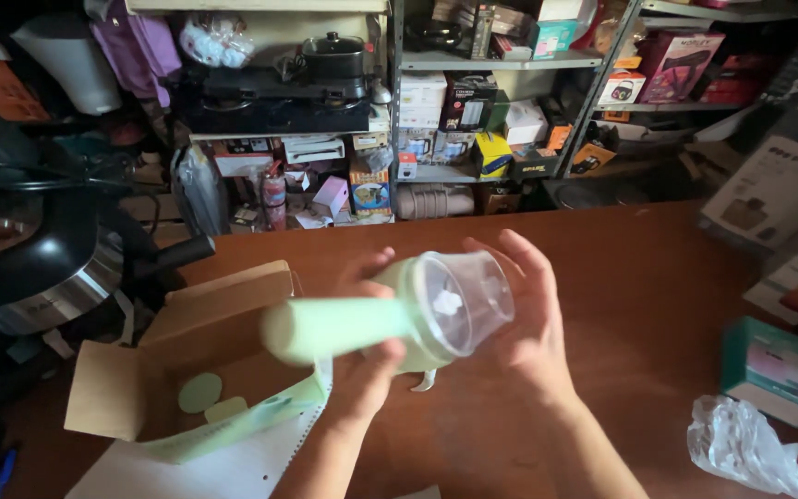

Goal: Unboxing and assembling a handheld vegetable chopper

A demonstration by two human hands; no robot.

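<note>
I hold a pale green appliance (pixel 344 325) with a long handle and a clear plastic cup (pixel 462 300) at its end, lifted above the brown table (pixel 639 305). My left hand (pixel 367 356) wraps the green body near where the handle joins it. My right hand (pixel 533 314) cups the clear plastic part from the right, fingers spread around it. The handle points left and is blurred. Below it sits an open cardboard box (pixel 187 360) with green printed sides and pale green round pieces inside.
A black and steel pot (pixel 34 249) stands at the left. At the right lie a small teal box (pixel 773 368), a crumpled clear plastic bag (pixel 750 448) and larger cartons (pixel 787 194). Cluttered shelves (pixel 473 102) of boxed goods fill the background.
</note>
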